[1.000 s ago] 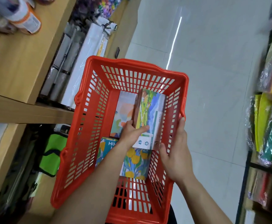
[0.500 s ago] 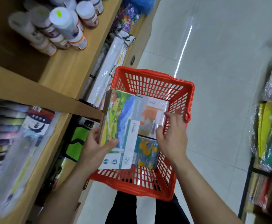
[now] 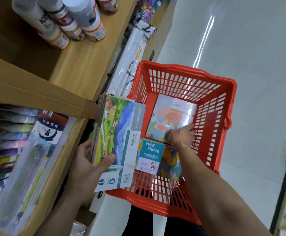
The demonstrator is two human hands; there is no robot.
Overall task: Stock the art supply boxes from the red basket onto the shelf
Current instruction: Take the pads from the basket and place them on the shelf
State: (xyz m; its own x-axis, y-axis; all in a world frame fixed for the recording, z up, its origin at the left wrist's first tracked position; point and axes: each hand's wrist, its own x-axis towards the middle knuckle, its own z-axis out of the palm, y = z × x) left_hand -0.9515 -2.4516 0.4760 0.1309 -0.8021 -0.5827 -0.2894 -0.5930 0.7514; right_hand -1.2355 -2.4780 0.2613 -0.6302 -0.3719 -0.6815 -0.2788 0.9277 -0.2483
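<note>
Beside the shelf (image 3: pixel 37 92), the left hand (image 3: pixel 88 166) grips a landscape box (image 3: pixel 120 133) for shelving; the right hand (image 3: pixel 183 135), grasp blurred and unclear, touches a wrapped box (image 3: pixel 171 114) in the red basket (image 3: pixel 186 69).

Both forearms are bare from the lower edge of the picture up to the wrists, with nothing worn on them. The left hand (image 3: pixel 88 166) and the right hand (image 3: pixel 184 136) are bare as well. The fingertips of the right hand are blurred. Lower down, two legs show in plain black trousers (image 3: pixel 139 222). The cloth is dark and unmarked, and the feet are hidden.
</note>
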